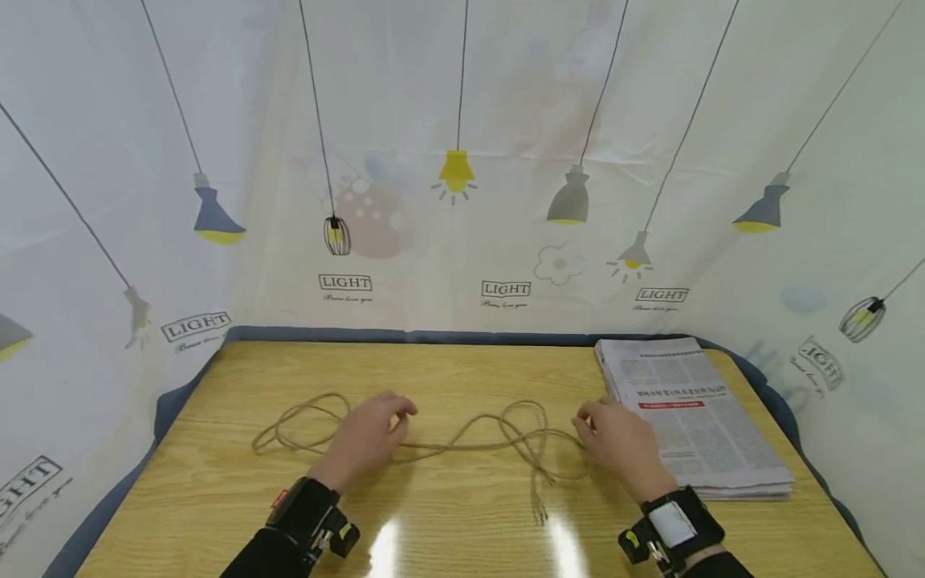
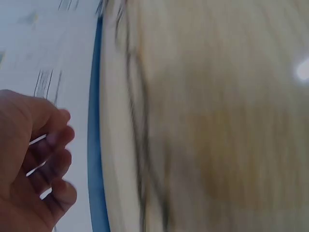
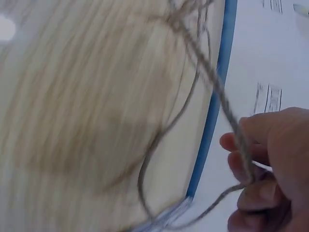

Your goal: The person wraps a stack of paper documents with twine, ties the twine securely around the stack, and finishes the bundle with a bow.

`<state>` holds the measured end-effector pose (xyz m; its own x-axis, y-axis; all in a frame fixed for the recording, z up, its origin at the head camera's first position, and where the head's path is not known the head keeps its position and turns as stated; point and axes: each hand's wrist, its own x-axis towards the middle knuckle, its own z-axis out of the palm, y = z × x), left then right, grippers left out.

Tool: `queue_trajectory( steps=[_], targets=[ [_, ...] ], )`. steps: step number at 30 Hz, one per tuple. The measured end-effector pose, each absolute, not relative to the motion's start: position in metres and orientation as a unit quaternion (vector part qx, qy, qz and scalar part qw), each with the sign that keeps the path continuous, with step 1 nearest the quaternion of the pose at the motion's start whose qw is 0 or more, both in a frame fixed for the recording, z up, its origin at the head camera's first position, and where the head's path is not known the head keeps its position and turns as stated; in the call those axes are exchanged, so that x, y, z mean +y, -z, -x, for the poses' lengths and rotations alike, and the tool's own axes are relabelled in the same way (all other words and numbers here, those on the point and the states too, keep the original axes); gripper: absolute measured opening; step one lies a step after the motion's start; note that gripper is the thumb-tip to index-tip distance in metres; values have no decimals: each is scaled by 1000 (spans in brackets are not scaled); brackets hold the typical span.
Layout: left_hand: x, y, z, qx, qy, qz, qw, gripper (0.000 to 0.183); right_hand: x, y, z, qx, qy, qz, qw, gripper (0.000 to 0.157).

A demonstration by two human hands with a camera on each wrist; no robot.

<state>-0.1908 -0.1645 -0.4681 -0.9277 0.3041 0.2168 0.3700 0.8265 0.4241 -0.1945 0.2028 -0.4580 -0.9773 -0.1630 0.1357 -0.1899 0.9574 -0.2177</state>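
Note:
A thin tan rope [image 1: 468, 447] runs sideways over the wooden table, with loose loops at the left and a crossed, possibly knotted bundle of loops [image 1: 533, 454] toward the right. Its frayed ends [image 1: 539, 512] point at the near edge. My right hand [image 1: 625, 445] holds one part of the rope; in the right wrist view, the strand [image 3: 212, 77] enters between thumb and curled fingers and comes out below as a slack loop. My left hand [image 1: 366, 433] hovers over the left part of the rope, fingers loosely bent with nothing in them. The left wrist view is blurred.
A stack of newspapers [image 1: 694, 417] lies at the table's right side, close beside my right hand. Behind the wooden table [image 1: 433, 369] hangs a white cloth [image 1: 419, 297] printed with lamps. Both wrists wear black camera straps.

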Motion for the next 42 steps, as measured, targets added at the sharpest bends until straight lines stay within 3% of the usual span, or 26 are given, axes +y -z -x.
queue_trajectory(
  steps=[4,9,17,22,26,29,35,42],
  targets=[
    [-128,480,184,-940,232,249,-1,21,167,451,203,-987,-86,-97,90,12],
    [-100,492,181,-941,191,278,8,23,141,450,213,-984,-78,-98,124,7],
    [-93,499,178,-939,196,281,-9,12,126,480,226,-974,-127,-182,36,34],
    [-95,499,179,-933,206,293,-14,16,123,489,226,-973,-114,-199,10,31],
    [-95,500,179,-934,209,289,-24,18,124,491,224,-974,-118,-196,12,9],
    [-96,500,179,-934,208,287,-35,18,130,492,225,-972,-140,-187,25,15],
    [-97,499,176,-931,214,294,-43,14,149,470,232,-961,-245,-115,48,7],
    [-98,499,173,-933,193,302,-23,12,191,437,236,-944,-309,-50,100,19]
  ],
)
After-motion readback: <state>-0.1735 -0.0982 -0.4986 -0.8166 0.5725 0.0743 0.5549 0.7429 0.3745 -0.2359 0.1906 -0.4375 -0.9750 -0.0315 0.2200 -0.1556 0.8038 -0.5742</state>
